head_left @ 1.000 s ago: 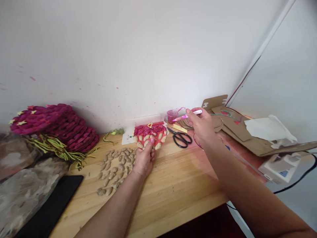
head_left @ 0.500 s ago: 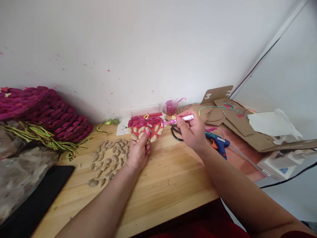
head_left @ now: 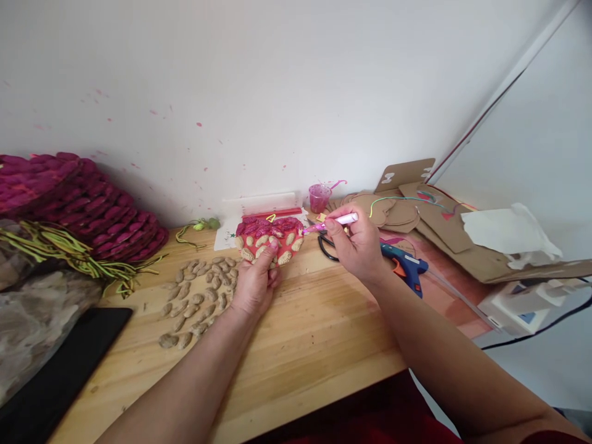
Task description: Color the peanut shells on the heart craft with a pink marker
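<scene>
My left hand (head_left: 259,277) grips a red board with peanuts stuck on it (head_left: 272,237), thumb on its face. The peanuts along its upper part are painted magenta; the lower ones are bare tan. Between the thumb and fingers of my right hand (head_left: 356,243) is a paintbrush (head_left: 346,219) with a white handle. Its pink tip meets, or comes very near, the board's right edge. Loose peanuts (head_left: 198,299) lie on the table left of the board. A small plastic cup (head_left: 319,198) smeared with magenta paint stands behind my right hand.
A stack of magenta peanut-covered pieces (head_left: 97,209) with yellow-green cords (head_left: 106,253) leans at the left. Beside it are a plastic bag (head_left: 41,320) and a black flat object (head_left: 78,364). To the right lie a blue glue gun (head_left: 407,268), black-handled scissors (head_left: 326,246) and cardboard pieces (head_left: 444,228).
The whole view has shifted slightly. My hands keep nearly the same pose, with the brush still at the board's right edge.
</scene>
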The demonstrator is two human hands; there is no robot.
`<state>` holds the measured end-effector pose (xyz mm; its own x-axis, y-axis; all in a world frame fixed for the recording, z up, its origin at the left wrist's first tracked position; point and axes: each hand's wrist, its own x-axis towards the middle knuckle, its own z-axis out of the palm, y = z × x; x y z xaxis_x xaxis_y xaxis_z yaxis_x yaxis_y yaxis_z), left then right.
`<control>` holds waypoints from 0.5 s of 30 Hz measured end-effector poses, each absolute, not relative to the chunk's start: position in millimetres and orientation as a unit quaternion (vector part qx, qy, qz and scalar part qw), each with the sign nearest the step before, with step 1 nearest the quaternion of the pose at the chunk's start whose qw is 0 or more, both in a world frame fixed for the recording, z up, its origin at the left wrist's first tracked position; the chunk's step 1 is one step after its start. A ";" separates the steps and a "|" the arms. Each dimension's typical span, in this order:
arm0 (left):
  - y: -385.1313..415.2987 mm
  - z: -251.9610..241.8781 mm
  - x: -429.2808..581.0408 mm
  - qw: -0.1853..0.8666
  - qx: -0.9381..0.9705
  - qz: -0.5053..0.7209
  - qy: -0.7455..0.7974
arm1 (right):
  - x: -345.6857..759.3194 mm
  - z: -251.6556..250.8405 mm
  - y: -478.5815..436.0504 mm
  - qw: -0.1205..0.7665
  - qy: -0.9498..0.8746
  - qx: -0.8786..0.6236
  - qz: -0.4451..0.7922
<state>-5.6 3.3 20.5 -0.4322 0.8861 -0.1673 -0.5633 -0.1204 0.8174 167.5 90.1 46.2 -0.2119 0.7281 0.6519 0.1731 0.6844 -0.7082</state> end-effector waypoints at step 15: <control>2.6 20.5 -6.9 0.507 0.183 0.726 0.428 | 167.8 39.6 96.7 0.562 -0.696 -0.296 0.335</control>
